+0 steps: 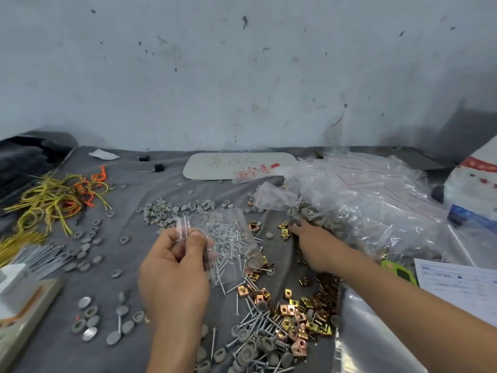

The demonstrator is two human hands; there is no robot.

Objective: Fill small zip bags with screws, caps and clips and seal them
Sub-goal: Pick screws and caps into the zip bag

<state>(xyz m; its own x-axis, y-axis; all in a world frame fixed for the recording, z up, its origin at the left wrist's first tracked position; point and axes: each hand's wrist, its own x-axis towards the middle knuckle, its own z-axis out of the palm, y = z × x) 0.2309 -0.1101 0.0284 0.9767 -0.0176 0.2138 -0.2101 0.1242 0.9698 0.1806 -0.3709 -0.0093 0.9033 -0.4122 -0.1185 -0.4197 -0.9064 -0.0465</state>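
Head view: fingers of my left hand (174,270) pinch a seemingly empty zip bag (182,230) above the bench (134,184). My right hand (314,246) touches the heap of filled bags (363,211) at right, grip unclear. I judge plenty of loose screws (252,319), caps (172,208) and clips (301,310) are left to bag.

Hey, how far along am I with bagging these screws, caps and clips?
Done: a heap of filled bags on the right, where your right hand reaches. In hand: your left hand pinches a clear zip bag, apparently empty. Left: plenty of loose screws, caps and clips on the cloth.
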